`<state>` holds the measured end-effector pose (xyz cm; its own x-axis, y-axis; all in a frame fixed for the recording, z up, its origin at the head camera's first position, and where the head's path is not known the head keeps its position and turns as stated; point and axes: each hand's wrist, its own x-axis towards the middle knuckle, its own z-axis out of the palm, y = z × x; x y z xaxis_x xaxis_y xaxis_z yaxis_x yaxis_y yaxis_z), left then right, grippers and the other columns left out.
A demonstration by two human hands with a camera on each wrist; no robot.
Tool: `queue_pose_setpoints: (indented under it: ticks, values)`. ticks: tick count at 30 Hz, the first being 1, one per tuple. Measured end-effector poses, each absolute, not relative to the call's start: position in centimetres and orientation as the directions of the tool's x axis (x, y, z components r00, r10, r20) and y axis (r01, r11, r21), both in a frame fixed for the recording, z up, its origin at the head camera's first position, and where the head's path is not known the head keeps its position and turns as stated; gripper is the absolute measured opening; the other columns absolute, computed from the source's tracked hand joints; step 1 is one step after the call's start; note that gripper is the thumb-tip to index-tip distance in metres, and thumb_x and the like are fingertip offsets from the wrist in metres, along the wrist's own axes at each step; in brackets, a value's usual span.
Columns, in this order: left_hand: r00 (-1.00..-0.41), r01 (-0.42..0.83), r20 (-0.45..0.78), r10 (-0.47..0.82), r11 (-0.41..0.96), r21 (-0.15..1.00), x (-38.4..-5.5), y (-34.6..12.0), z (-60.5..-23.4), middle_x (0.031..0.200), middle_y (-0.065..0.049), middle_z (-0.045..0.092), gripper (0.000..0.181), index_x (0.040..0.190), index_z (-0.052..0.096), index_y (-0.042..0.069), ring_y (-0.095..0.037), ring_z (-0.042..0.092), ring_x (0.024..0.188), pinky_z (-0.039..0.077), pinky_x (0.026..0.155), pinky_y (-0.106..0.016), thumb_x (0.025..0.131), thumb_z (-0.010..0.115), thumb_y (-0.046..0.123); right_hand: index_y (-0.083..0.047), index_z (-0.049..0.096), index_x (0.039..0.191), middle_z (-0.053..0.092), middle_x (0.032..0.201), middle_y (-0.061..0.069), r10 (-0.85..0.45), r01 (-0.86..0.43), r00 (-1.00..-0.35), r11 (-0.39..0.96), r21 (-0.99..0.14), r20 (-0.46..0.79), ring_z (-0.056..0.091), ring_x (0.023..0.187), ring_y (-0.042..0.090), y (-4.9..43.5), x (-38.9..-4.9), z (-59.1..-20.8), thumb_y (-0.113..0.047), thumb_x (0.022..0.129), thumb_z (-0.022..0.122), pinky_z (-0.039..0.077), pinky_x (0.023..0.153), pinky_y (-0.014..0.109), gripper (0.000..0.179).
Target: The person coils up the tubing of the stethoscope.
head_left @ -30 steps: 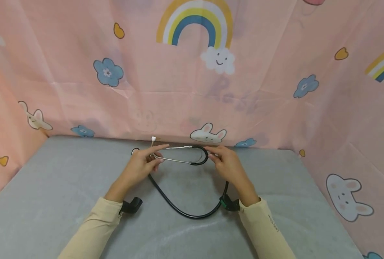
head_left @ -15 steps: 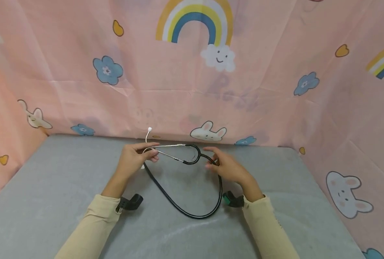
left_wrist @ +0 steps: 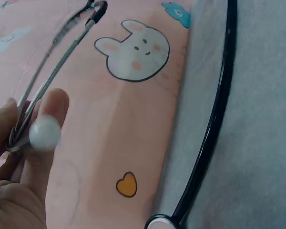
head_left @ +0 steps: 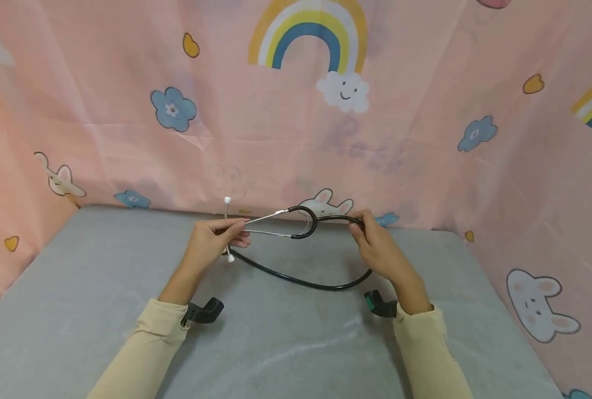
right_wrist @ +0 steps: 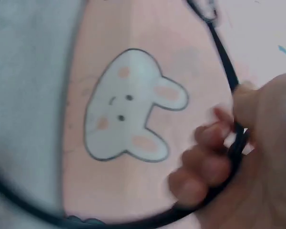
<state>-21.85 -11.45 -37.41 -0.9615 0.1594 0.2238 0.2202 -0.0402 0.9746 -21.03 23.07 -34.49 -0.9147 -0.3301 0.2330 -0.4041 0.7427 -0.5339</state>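
A black stethoscope [head_left: 303,282] with silver metal ear tubes is held up between both hands over the grey table. My left hand [head_left: 211,241] pinches the metal ear tubes near their white-tipped ends; one white ear tip [left_wrist: 45,132] shows beside its fingers in the left wrist view. My right hand [head_left: 383,252] grips the black tubing past the Y-shaped fork [head_left: 312,221]. From there the tubing hangs in a low curve back toward the left. In the left wrist view the round chest piece [left_wrist: 161,223] lies on the table, partly cut off by the frame edge.
The grey table [head_left: 296,354] is bordered at the back and sides by a pink cloth [head_left: 276,144] printed with rainbows, rabbits and flowers. Black wrist mounts [head_left: 203,311] jut inward from both sleeves.
My right hand has let go near the fork, taken the tubing farther along and drawn it right and up. The fork has risen, and the hanging loop has become wider and shallower.
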Motion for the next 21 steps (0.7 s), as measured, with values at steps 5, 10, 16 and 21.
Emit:
queue_pose_setpoints:
  ticks: [5, 10, 16, 21]
  values:
    - [-0.951, 0.247, 0.222, 0.215, 0.097, 0.964, -21.5, -11.9, -37.1, 0.083, -0.023, 0.074, 0.027, 0.116, 0.067, -0.014, -0.008, 0.072, 0.065, 0.061, 0.07, -0.038, 0.097, 0.063, 0.004, -0.004, 0.055, 0.121, 0.051, 0.098, 0.007, -0.41, -0.574, -0.813, 0.687, -0.446, 0.414, 0.041, 0.081, 0.014, 22.5, -20.3, -33.7, -0.012, 0.106, 0.045, 0.038, 0.071, 0.03, 0.019]
    - [-0.907, 0.318, 0.239, 0.346, 0.192, 0.929, -21.4, -11.6, -37.1, 0.08, -0.024, 0.072, 0.023, 0.111, 0.071, -0.011, -0.008, 0.067, 0.062, 0.06, 0.062, -0.033, 0.096, 0.064, 0.004, -0.016, 0.068, 0.112, 0.053, 0.097, -0.003, -0.478, -0.7, -0.702, 0.602, -0.385, 0.529, 0.04, 0.079, 0.006, 21.9, -19.7, -33.8, -0.002, 0.097, 0.059, 0.036, 0.069, 0.022, 0.023]
    - [-0.866, 0.304, 0.183, 0.465, 0.199, 0.932, -20.8, -11.3, -36.8, 0.069, -0.009, 0.067, 0.02, 0.109, 0.074, -0.005, -0.008, 0.054, 0.053, 0.044, 0.048, -0.021, 0.097, 0.064, 0.007, -0.015, 0.076, 0.105, 0.056, 0.1, 0.0, -0.504, -0.782, -0.621, 0.441, -0.44, 0.6, 0.047, 0.086, 0.009, 20.4, -19.6, -34.2, 0.005, 0.091, 0.064, 0.04, 0.073, 0.021, 0.028]
    - [-0.823, 0.388, 0.251, 0.509, 0.182, 0.904, -20.4, -10.6, -36.6, 0.067, -0.008, 0.063, 0.018, 0.106, 0.075, 0.0, -0.007, 0.047, 0.049, 0.037, 0.046, -0.021, 0.098, 0.062, 0.008, -0.009, 0.078, 0.101, 0.064, 0.097, 0.004, -0.489, -0.798, -0.603, 0.35, -0.491, 0.631, 0.053, 0.084, 0.01, 18.9, -19.7, -34.8, 0.007, 0.084, 0.07, 0.044, 0.069, 0.019, 0.025]
